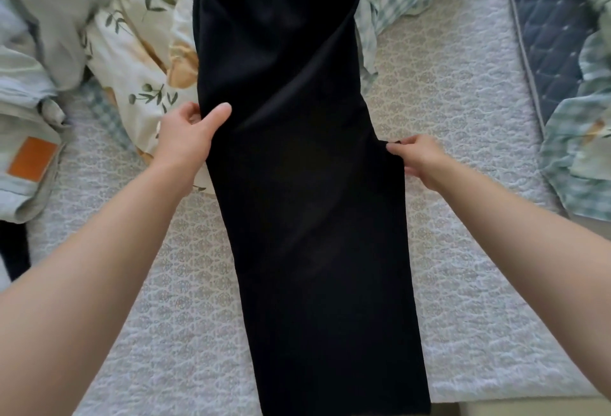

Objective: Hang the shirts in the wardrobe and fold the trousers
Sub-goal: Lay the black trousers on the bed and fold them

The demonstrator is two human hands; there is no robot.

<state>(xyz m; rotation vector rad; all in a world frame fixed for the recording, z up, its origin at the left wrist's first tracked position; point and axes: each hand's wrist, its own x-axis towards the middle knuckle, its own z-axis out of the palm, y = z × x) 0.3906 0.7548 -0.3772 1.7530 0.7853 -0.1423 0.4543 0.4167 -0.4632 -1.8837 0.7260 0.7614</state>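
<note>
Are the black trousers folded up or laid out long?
Laid out long: black trousers stretch along the bed; left hand and right hand hold their edges.

Black trousers (297, 184) flat, lengthwise on bed

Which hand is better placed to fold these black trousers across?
Probably the left hand: its thumb lies over the trousers in a fuller grip; the right hand only pinches the edge.

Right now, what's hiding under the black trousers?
The black trousers lie on the white quilted bedcover; one side overlaps the leaf-print bedding. Anything beneath their middle is covered, so I cannot tell.
</note>
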